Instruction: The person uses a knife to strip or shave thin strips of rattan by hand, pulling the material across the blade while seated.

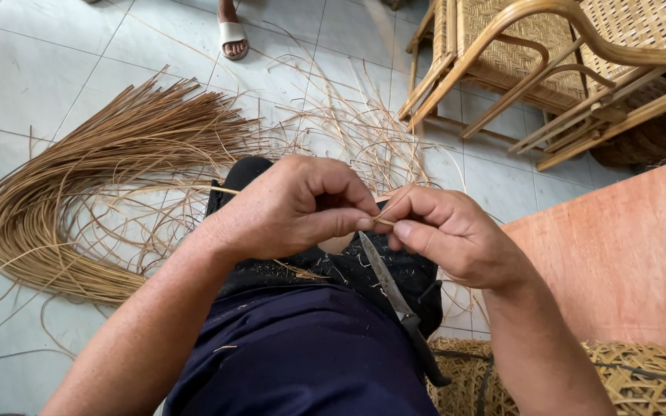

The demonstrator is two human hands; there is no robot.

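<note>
Both the left hand (287, 208) and right hand (445, 231) pinch a thin rattan strand (383, 222) taut, meeting the knife (395, 296) angled up from five o'clock, so its blade can bear on it

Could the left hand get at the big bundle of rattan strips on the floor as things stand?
Probably yes: the bundle lies in the open on the left hand's side with nothing between, though that hand now pinches a thin strip with the right hand.
</note>
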